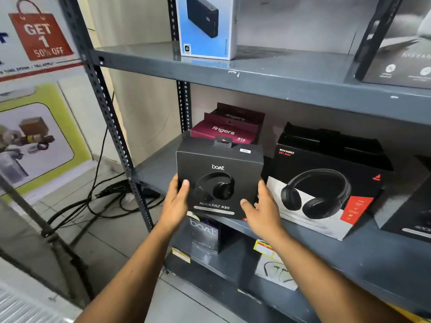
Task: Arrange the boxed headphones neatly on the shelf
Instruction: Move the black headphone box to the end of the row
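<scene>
A black boat Rockerz 430 headphone box [219,173] stands upright at the front edge of the middle grey shelf [326,250]. My left hand [176,201] grips its lower left side, thumb on the front face. My right hand [263,208] holds its lower right corner. To its right leans a larger black, white and red Rockerz 551 ANC box [326,183]. Behind the held box lie two maroon fingers S10 boxes [226,129]. Another dark box [415,217] shows partly at the far right.
The upper shelf [256,75] carries a blue-and-white power bank box [207,26] and a dark box [401,43]. Below, the lower shelf holds a boat box [205,234] and a white earphone pack [275,269]. Cables [98,201] lie on the floor left of the rack post [112,127].
</scene>
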